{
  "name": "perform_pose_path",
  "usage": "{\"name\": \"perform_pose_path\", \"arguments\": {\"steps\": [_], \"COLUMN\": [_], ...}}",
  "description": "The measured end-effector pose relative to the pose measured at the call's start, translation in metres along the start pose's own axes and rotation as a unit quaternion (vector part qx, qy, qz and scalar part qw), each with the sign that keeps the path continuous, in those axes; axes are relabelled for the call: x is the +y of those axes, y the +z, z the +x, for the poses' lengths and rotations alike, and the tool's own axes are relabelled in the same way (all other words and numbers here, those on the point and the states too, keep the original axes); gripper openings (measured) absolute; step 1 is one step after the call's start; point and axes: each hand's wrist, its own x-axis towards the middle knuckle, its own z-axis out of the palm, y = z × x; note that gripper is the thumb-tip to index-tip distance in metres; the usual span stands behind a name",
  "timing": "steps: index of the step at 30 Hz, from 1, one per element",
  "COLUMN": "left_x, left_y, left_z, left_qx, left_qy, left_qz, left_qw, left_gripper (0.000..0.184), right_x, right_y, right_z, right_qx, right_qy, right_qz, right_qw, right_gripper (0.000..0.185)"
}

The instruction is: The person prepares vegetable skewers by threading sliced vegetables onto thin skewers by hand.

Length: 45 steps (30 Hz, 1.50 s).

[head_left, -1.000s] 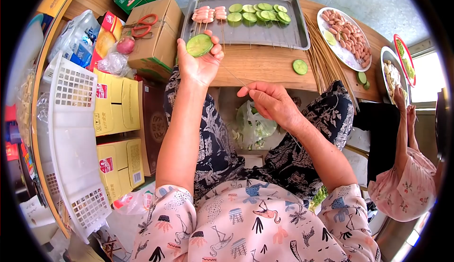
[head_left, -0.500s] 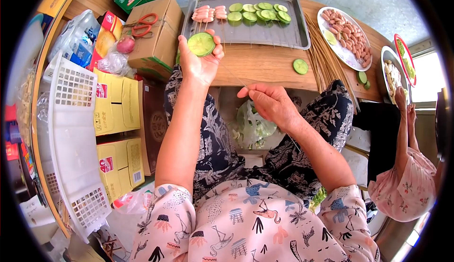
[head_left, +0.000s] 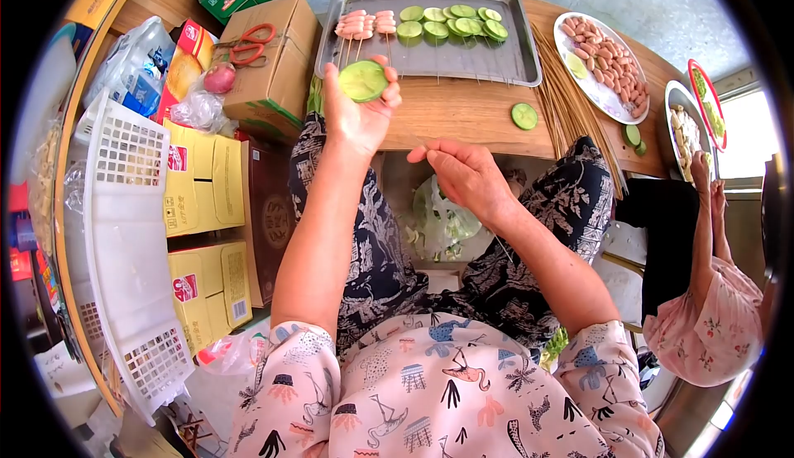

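Head view: the left hand (head_left: 361,123) is raised at the near edge of the wooden table (head_left: 463,115), its thumb and fingers curled around a round, pale-green vegetable slice with a darker green rim (head_left: 362,82). The right hand (head_left: 467,177) is lower and nearer the body, thumb and forefinger pinched together. A thin, pale stick (head_left: 506,249) shows behind its wrist and seems to be gripped there; its front end is too faint to place. The two hands are apart.

The step in hand appears to be bringing stick and slice together, and the slice shows no stick through it that can be made out. Any next move would call for a steady hold on the slice, the stick lined up with it, and the left fingers clear of the point.

Beyond the hands, a rectangular metal tray (head_left: 351,3) carries small pink sausage-like pieces (head_left: 356,24) on sticks and overlapping green slices (head_left: 451,22). Just to its right lies a loose bundle of long tan sticks (head_left: 571,94), with a single green slice (head_left: 524,116) on the wood nearby.
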Motion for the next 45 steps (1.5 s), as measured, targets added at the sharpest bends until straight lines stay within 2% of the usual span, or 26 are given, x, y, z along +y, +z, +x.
{"name": "perform_pose_path", "arguments": {"steps": [5, 12, 15, 20, 22, 26, 45], "left_x": [-0.006, -0.008, -0.008, -0.008, -0.008, -0.010, -0.016], "left_y": [0.006, 0.009, 0.005, 0.011, 0.012, 0.016, 0.027], "left_z": [-0.002, -0.001, -0.001, -0.003, -0.001, 0.000, -0.006], "left_qx": [0.010, -0.004, -0.013, 0.045, 0.047, 0.048, 0.065], "left_qy": [0.008, -0.006, 0.011, 0.046, 0.048, 0.048, 0.047], "left_qz": [0.004, -0.034, -0.026, 0.002, 0.021, 0.050, 0.094], "left_qw": [1.000, 0.999, 1.000, 0.998, 0.998, 0.996, 0.992], "left_gripper": [0.074, 0.076, 0.074, 0.065, 0.063, 0.059, 0.055], "right_x": [-0.005, 0.005, 0.004, -0.001, 0.000, -0.002, -0.001], "right_y": [0.002, 0.007, 0.007, 0.010, 0.009, 0.006, 0.009], "right_z": [0.007, 0.014, 0.014, 0.012, 0.013, 0.013, 0.021], "right_qx": [0.003, 0.012, 0.006, -0.012, -0.012, -0.009, 0.032], "right_qy": [0.011, -0.026, -0.032, -0.017, -0.008, -0.007, -0.011], "right_qz": [0.027, 0.031, 0.032, 0.038, 0.091, 0.091, 0.096], "right_qw": [1.000, 0.999, 0.999, 0.999, 0.996, 0.996, 0.995], "right_gripper": [0.024, 0.025, 0.026, 0.028, 0.026, 0.026, 0.024]}}
